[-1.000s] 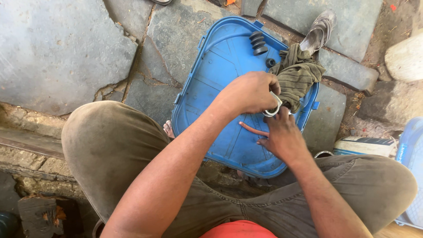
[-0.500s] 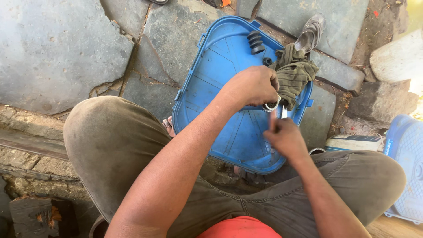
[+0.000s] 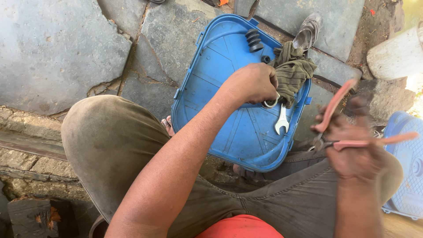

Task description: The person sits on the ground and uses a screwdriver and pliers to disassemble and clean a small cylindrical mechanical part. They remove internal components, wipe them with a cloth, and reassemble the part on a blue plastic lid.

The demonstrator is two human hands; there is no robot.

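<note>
My left hand (image 3: 253,83) is closed around a small silver metal ring part, held over a blue plastic lid-like tray (image 3: 220,66) on the stone floor. A silver open-ended spanner (image 3: 281,121) lies on the tray just below that hand. My right hand (image 3: 352,150) is off to the right above my knee and grips pliers with pink handles (image 3: 348,132), their handles spread; it is blurred. An olive rag (image 3: 293,72) lies over the tray's right edge.
A black ribbed rubber boot (image 3: 254,39) and a small black ring sit at the tray's top. A grey sandal (image 3: 308,31) lies beyond it. A white object is at the far right, a pale blue plastic thing (image 3: 407,154) at the right edge. My knees frame the tray.
My right hand left the tray, moved right and now holds pink-handled pliers. The spanner now lies free on the tray. My left hand stayed with the ring part.
</note>
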